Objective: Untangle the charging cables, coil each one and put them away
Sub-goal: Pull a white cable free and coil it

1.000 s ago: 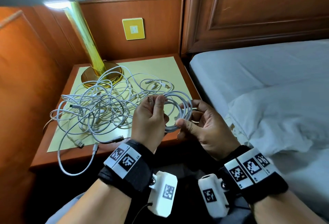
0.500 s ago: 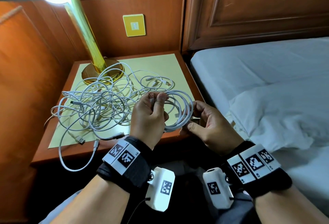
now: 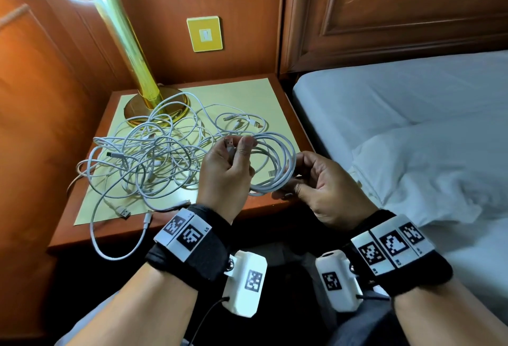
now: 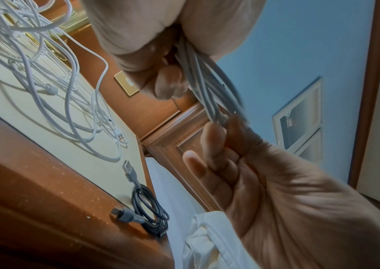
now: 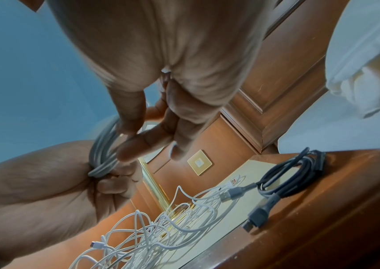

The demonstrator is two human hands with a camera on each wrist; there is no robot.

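Coil (image 3: 275, 164) of white cable is held above the desk (image 3: 286, 114) in the head view: the left hand (image 3: 224, 172) pinches its strands with a plug end at the thumb, and the right hand (image 3: 321, 189) pinches the far side. The remaining tangle (image 3: 143, 158) lies beside the lamp (image 3: 129, 51).

From the left wrist, the fingers (image 4: 159, 80) are curled round the bundled strands; that clamp is best kept firm.

From the right wrist, a coiled grey cable (image 5: 292, 178) rests at the desk edge, so the free end should probably be tucked and the coil laid beside it.
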